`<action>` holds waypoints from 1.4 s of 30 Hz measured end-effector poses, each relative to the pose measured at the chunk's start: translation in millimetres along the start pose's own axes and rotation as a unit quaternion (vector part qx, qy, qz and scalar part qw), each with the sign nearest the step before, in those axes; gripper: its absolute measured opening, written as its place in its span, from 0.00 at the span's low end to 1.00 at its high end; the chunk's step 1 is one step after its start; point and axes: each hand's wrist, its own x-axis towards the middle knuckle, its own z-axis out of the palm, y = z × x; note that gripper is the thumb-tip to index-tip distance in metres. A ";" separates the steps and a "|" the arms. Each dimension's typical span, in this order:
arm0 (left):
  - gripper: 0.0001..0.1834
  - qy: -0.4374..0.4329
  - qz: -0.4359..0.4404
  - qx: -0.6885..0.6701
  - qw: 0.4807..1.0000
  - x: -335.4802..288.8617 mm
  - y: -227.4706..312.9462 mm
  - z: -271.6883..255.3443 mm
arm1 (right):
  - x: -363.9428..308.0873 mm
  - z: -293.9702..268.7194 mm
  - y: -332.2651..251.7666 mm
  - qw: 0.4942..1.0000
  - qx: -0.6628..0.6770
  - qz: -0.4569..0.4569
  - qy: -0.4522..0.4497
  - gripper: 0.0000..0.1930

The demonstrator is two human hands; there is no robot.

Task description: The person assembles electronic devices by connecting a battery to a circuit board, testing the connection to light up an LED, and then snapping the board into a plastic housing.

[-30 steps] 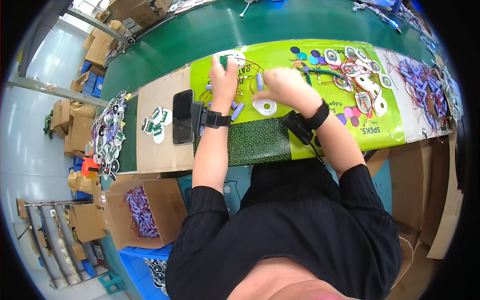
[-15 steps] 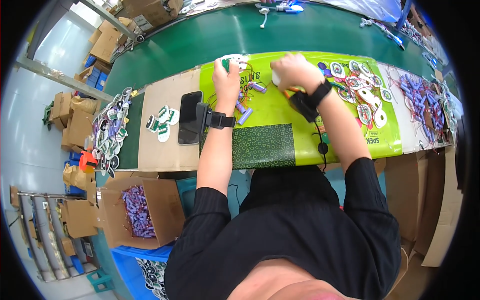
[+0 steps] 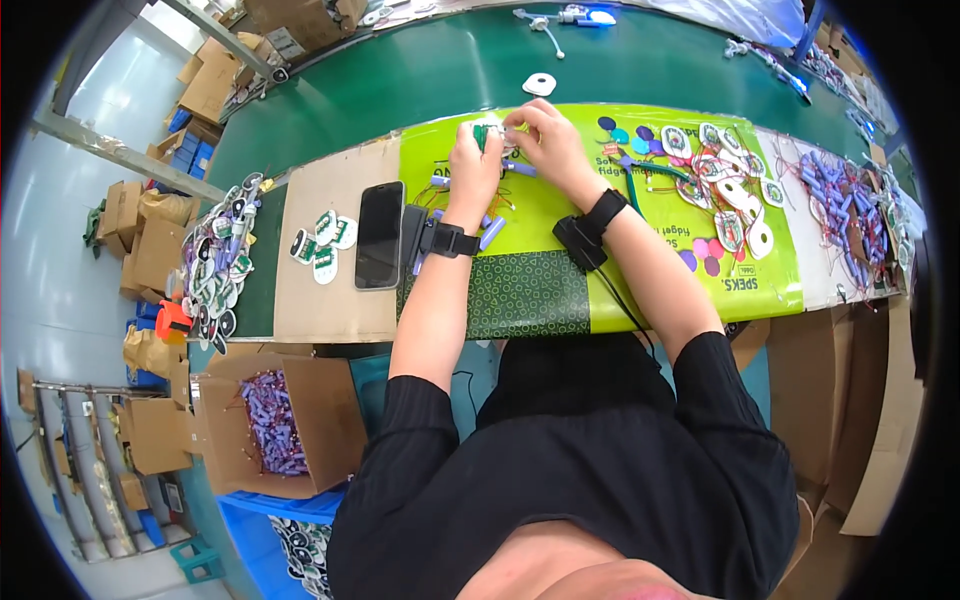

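Head view: I see my left hand (image 3: 473, 160) and right hand (image 3: 540, 135) meeting over the green mat (image 3: 560, 215) near the bench's far edge, fingers pinched together on a small green-white part (image 3: 489, 134) between them.

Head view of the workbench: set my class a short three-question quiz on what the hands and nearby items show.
1. True or false: both hands meet over the yellow-green mat.
2. What lies on the brown cardboard sheet beside the left forearm? A) a dark phone B) a hammer C) a cup
3. What fills the open cardboard box below the bench?

Key:
1. True: left hand and right hand pinch a small green-and-white part together.
2. A, the phone.
3. Purple cylinders.
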 end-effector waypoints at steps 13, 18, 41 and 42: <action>0.10 -0.077 -0.077 -0.099 0.989 -8.7 24.9 6.5 | -4.7 -6.5 3.9 0.998 -0.047 -0.034 0.033 0.03; 0.10 -0.095 -0.081 -0.138 0.983 -7.7 22.2 7.4 | -3.2 -11.6 0.5 0.998 -0.056 -0.037 0.018 0.02; 0.17 -0.069 0.005 0.154 0.986 -8.1 13.8 9.3 | -1.4 -9.9 11.3 0.985 -0.159 -0.055 -0.040 0.03; 0.17 -0.073 -0.022 0.143 0.987 -7.8 14.4 8.9 | -1.5 -8.9 11.5 0.985 -0.158 -0.056 -0.041 0.03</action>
